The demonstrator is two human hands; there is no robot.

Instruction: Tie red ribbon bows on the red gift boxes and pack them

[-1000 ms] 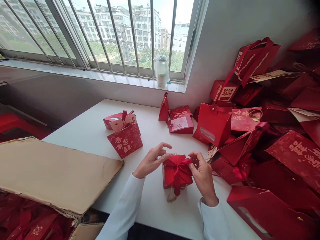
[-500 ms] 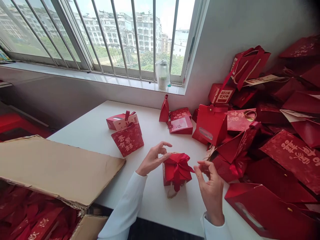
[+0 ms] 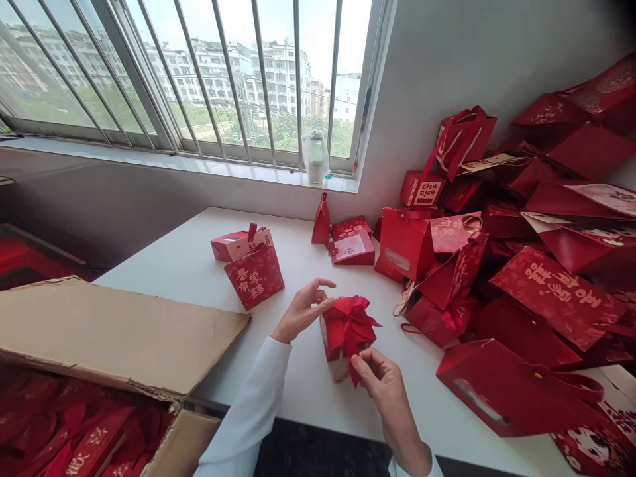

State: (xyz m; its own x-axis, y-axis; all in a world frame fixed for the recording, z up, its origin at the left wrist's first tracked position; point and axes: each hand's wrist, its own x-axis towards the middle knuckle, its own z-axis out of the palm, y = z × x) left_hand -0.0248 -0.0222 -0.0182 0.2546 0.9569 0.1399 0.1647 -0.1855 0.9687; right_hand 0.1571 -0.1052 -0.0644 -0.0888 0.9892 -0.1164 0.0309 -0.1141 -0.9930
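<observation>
A small red gift box [image 3: 334,344] stands on the white table, topped by a red ribbon bow [image 3: 352,319]. At the box's upper left corner is my left hand [image 3: 302,309], its thumb and fingers curved apart, the thumb tip by the ribbon. My right hand [image 3: 385,384] is at the box's lower right, with thumb and forefinger pinched on a hanging tail of the ribbon. A beige cord shows at the side of the box.
Red gift boxes and bags [image 3: 527,331] are heaped on the right. Two boxes [image 3: 254,278] stand at left, more near the wall. An open carton [image 3: 119,331] fills the lower left. A wrapped cup [image 3: 316,159] stands on the sill.
My right hand has moved left and down from beside the bow and taken hold of the ribbon's lower tail. My left hand stays by the box. The view has shifted slightly.
</observation>
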